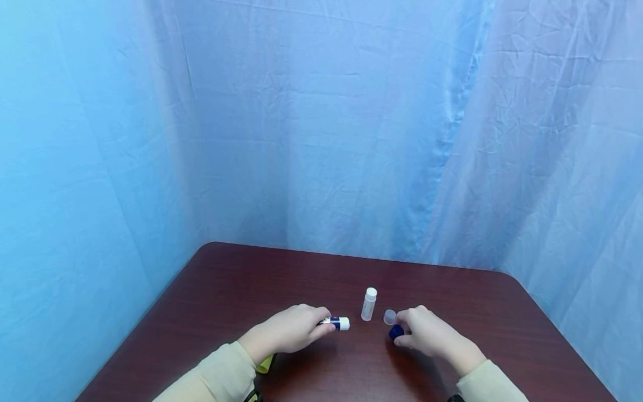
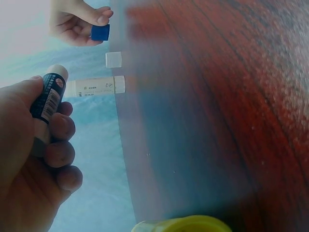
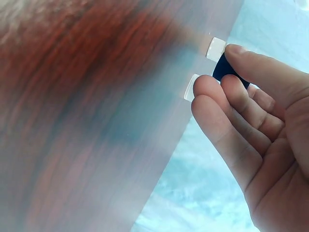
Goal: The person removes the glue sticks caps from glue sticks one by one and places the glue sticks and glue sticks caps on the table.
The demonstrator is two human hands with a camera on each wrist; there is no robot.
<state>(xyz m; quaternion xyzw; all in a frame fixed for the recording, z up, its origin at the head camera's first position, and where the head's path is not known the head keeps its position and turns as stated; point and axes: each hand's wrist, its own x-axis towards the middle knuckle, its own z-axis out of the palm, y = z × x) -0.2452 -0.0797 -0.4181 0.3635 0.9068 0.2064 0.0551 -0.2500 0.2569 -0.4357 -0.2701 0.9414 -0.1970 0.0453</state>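
My left hand (image 1: 291, 329) grips a glue stick (image 2: 50, 94) with a dark blue label, its fingers curled round the barrel. The stick lies about level in the head view, its white end pointing right. Between thumb and fingers, my right hand (image 1: 429, 334) pinches a dark blue cap (image 3: 224, 67), low over the table. A second, white glue stick (image 1: 369, 304) stands upright between the hands, a little further back. Beside it, close to the right fingertips, sits a small translucent cap (image 1: 389, 317) on the table.
A yellow object (image 1: 266, 364) with a rounded rim lies under the left wrist, partly hidden by the arm. The dark red wooden table (image 1: 281, 273) has rounded back corners. Light blue curtains (image 1: 321, 139) hang behind it and at both sides.
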